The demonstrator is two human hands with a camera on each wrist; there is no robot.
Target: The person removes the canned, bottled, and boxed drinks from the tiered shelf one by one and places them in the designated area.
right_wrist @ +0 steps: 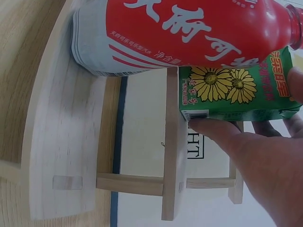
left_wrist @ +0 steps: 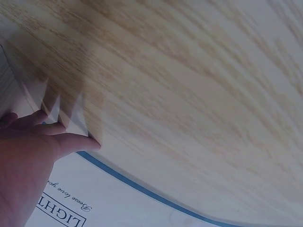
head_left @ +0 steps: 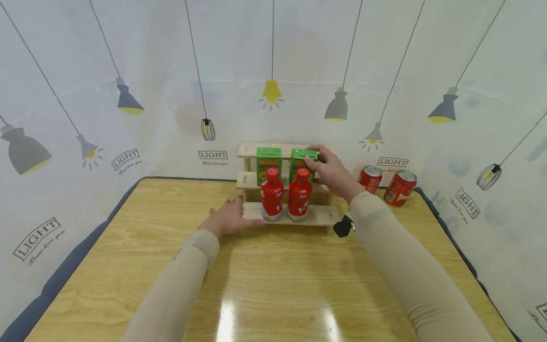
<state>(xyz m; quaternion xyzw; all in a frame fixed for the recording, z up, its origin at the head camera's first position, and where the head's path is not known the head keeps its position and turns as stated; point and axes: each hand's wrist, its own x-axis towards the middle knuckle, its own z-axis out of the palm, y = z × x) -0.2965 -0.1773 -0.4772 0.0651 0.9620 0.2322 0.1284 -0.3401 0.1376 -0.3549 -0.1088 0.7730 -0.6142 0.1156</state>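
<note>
A three-tier wooden shelf [head_left: 321, 216] stands against the back of the table. My right hand [head_left: 332, 173] grips a green drink carton [right_wrist: 227, 92] at the right of the middle tier, thumb on its front and fingers at its side. A second green carton [head_left: 268, 161] stands to its left. On the bottom tier, in front of the cartons, are two red-labelled cola bottles, a left bottle [head_left: 271, 197] and a right bottle [head_left: 300, 197]. My left hand [head_left: 228, 218] rests at the shelf's lower left end, fingers spread with tips on the tabletop, thumb along the front edge.
Two red drink cans, one can [head_left: 370, 178] and another can [head_left: 400, 188], stand on the table [head_left: 278, 275] right of the shelf, near the back edge. A white curtain [head_left: 171, 71] printed with lamps hangs close behind. A black object [head_left: 343, 227] is at the right wrist.
</note>
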